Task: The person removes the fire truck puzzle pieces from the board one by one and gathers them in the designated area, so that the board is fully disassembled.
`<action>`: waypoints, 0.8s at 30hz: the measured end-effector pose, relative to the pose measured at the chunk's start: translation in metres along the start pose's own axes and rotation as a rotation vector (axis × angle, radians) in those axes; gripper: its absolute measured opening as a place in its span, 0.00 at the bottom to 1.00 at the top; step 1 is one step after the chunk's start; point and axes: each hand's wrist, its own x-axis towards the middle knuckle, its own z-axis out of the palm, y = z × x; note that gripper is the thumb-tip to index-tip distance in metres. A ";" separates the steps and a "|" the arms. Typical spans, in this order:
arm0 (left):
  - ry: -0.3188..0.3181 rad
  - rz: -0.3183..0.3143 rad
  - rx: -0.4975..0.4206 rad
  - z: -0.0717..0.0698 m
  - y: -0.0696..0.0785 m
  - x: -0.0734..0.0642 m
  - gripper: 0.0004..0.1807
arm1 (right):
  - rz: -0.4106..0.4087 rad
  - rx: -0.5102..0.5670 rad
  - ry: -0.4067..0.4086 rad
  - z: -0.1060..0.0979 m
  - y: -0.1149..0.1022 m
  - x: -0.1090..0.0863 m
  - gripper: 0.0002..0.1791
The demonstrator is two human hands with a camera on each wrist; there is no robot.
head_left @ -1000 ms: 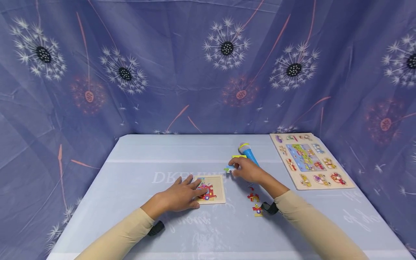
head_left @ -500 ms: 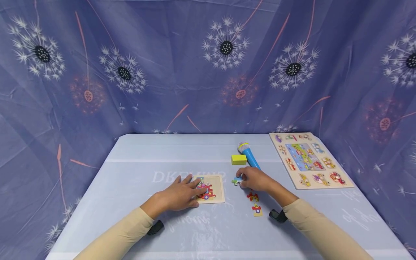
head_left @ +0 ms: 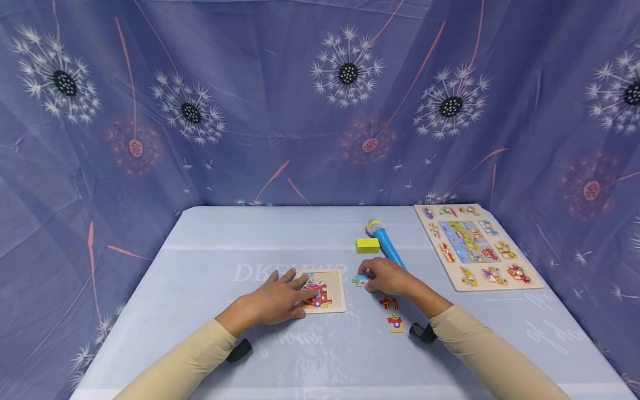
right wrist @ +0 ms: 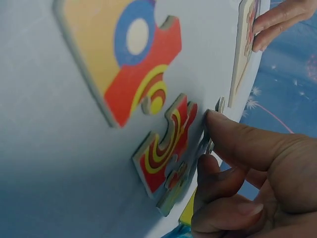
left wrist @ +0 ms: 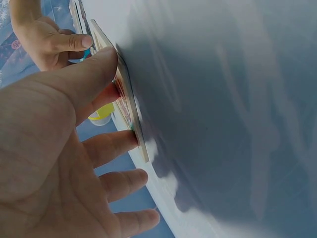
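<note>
My left hand (head_left: 274, 300) lies spread on a small wooden puzzle tray (head_left: 342, 294). Its thumb (left wrist: 101, 64) touches the near edge in the left wrist view, while other fingertips touch the picture and far edge. Inside the tray are joined pieces with a red vehicle (head_left: 320, 297); part of them is under my fingers. Right of the tray, my right hand (head_left: 389, 276) pinches a blue-and-green puzzle piece (head_left: 358, 281) between thumb and fingers, low over the table. Below that hand lie loose puzzle pieces, one red with yellow arcs (right wrist: 154, 163) and one with a blue wheel (right wrist: 136, 47).
A yellow block (head_left: 367, 245) and a blue toy microphone (head_left: 388, 244) lie beyond my right hand. A larger wooden puzzle board (head_left: 450, 278) with vehicle pieces is at the table's right. Patterned blue curtain (head_left: 270, 111) encloses the back and sides.
My right hand has come nearer with the blue-and-green piece, uncovering the yellow block, then shifted slightly left. The left hand has stayed on the tray.
</note>
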 end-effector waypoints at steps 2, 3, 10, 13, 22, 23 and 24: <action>0.002 0.002 -0.001 0.000 0.000 0.000 0.29 | -0.001 0.005 0.002 0.000 0.000 0.000 0.15; 0.002 0.002 -0.003 0.000 0.000 0.000 0.29 | -0.003 0.006 0.003 0.000 0.000 -0.001 0.16; 0.005 0.002 -0.008 0.000 0.000 -0.001 0.29 | -0.039 0.010 0.046 -0.005 -0.008 0.002 0.18; 0.002 0.003 -0.009 0.001 -0.001 -0.001 0.29 | -0.074 0.007 0.081 -0.005 -0.017 0.005 0.21; 0.009 0.015 -0.023 0.001 -0.006 0.002 0.28 | -0.145 0.034 0.024 0.010 -0.044 0.013 0.22; 0.010 0.016 -0.030 0.000 -0.006 0.002 0.28 | -0.153 0.032 0.013 0.013 -0.047 0.013 0.22; 0.011 0.015 -0.039 0.000 -0.007 0.002 0.27 | -0.159 0.029 0.002 0.015 -0.049 0.013 0.22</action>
